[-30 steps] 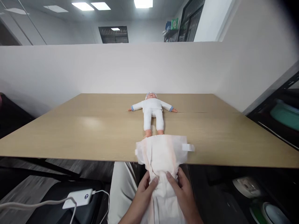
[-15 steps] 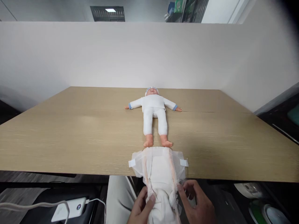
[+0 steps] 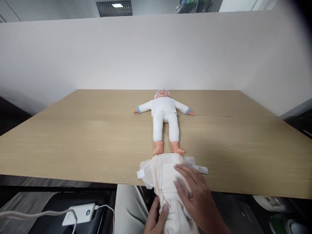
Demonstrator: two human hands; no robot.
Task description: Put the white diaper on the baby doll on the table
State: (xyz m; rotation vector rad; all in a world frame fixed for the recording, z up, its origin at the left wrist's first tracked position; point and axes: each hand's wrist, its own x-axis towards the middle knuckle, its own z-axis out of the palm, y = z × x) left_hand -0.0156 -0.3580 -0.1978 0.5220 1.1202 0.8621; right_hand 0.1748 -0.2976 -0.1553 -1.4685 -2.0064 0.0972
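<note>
A white diaper (image 3: 168, 177) lies unfolded at the table's front edge, its lower part hanging over toward me. Its left tab (image 3: 140, 174) sticks out to the side, and the right tab (image 3: 203, 169) lies stretched over the tabletop. My left hand (image 3: 156, 217) pinches the diaper's left edge below the table edge between thumb and fingers. Over the diaper's right half, my right hand (image 3: 195, 191) is open, fingers extended and slightly blurred; it covers part of the pad. Just beyond the diaper, a baby doll (image 3: 164, 112) in white clothes lies on its back, arms spread.
The wooden table (image 3: 97, 139) reaches to a white partition (image 3: 146, 52). Below its front edge at left, a white power bank (image 3: 79, 214) with cables rests on a black surface. A round white object (image 3: 268, 202) is under the table at right.
My right hand has left the diaper's right edge and moved up over its pad, fingers opening out. The left hand keeps its pinch. The view has shifted slightly.
</note>
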